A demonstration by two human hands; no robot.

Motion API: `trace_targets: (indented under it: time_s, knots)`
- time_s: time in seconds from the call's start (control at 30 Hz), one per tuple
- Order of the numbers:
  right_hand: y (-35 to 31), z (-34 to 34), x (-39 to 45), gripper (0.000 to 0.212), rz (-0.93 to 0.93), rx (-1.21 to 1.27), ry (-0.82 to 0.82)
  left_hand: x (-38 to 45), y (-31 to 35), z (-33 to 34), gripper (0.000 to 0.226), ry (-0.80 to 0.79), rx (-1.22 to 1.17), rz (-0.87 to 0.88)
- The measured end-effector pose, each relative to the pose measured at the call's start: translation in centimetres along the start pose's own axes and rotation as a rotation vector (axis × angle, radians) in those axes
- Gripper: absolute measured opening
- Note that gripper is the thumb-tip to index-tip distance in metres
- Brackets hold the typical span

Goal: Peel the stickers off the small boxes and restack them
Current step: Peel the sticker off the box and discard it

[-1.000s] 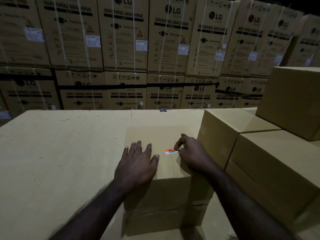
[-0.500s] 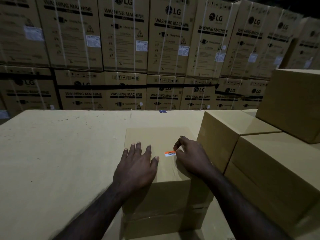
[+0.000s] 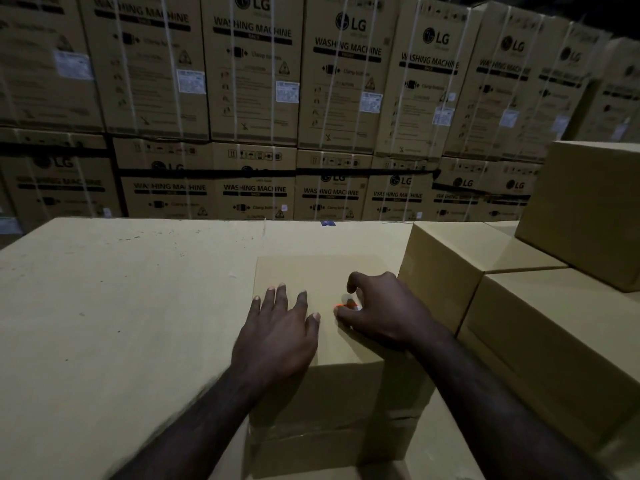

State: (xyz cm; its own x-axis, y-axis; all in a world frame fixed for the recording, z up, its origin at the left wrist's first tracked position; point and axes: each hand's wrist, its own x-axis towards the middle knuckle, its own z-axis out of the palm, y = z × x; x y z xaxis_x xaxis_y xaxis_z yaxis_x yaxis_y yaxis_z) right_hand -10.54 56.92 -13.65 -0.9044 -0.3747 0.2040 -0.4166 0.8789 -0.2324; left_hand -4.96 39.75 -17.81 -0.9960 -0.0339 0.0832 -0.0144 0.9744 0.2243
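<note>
My left hand [image 3: 277, 327] lies flat, fingers straight, on top of a small cardboard box [image 3: 311, 271] set on a wide cardboard surface [image 3: 121, 306]. My right hand [image 3: 381, 311] curls on the same top, thumb and fingers pinching an orange and white sticker [image 3: 346, 304]. 3 plain boxes [image 3: 450, 258] stand stacked just right.

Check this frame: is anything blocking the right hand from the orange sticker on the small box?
Nothing visible does. The right hand is already at the orange sticker, fingers curled over it on the small box; the left hand lies flat beside it.
</note>
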Motion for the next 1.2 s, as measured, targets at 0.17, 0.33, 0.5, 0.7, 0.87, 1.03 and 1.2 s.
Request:
trace_targets:
  time_s: [0.17,0.33,0.5,0.7,0.87,1.03,1.2]
  knots:
    - [0.6,0.2,0.3,0.035,-0.076,-0.039,0.048,0.1,0.0,0.1,0.062,0.009,0.009,0.003]
    - [1.0,-0.4,1.0,0.036,-0.100,-0.044,-0.033,0.0,-0.1,0.0,0.061,0.000,0.000,0.009]
    - [0.8,-2.0,1.7,0.039,-0.247,-0.221,-0.126,0.1,0.0,0.2,0.061,0.011,0.012,0.003]
    - [0.9,-2.3,2.4,0.037,-0.403,-0.368,-0.135,0.2,-0.1,0.2,0.061,0.010,0.004,0.005]
    - [1.3,-1.7,2.7,0.031,-0.451,-0.399,-0.080,0.1,-0.2,0.2,0.061,0.012,0.004,0.018]
    - [1.8,0.4,1.8,0.029,-0.365,-0.062,-0.003,0.1,-0.2,0.2,0.061,0.013,-0.006,0.010]
    - [2.0,1.2,1.5,0.042,-0.171,0.450,-0.049,0.2,0.0,0.2,0.061,0.003,0.004,0.003]
